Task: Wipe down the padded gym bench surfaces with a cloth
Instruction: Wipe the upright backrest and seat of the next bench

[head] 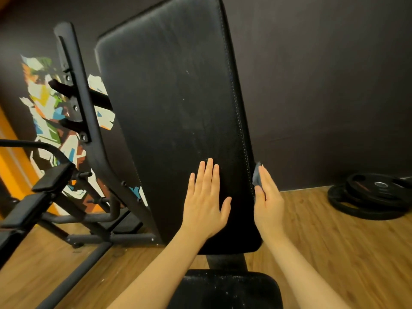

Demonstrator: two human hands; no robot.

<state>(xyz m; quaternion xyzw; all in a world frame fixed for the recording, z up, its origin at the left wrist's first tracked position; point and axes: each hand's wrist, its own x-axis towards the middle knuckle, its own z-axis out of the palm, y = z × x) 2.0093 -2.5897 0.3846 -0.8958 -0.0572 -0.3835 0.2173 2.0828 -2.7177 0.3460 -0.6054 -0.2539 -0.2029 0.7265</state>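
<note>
At the far left a black metal rack upright stood tilted in front of a colourful wall mural, with two small black pads on a frame low beside it. Next came the bench's raised back pad, black, stitched along its right edge and leaning away from the camera. The left hand lay flat on the lower part of that pad, palm down, fingers straight and close together, thumb spread out to the right. Below it, at the bottom edge of the view, sat the bench's seat pad, speckled with pale flecks. Just right of the back pad, the right hand pressed a small grey cloth against the pad's right side edge, its fingers straight and held together over the cloth, most of which was hidden behind them. Farther right, black weight plates lay stacked on the wooden floor against the dark wall.
</note>
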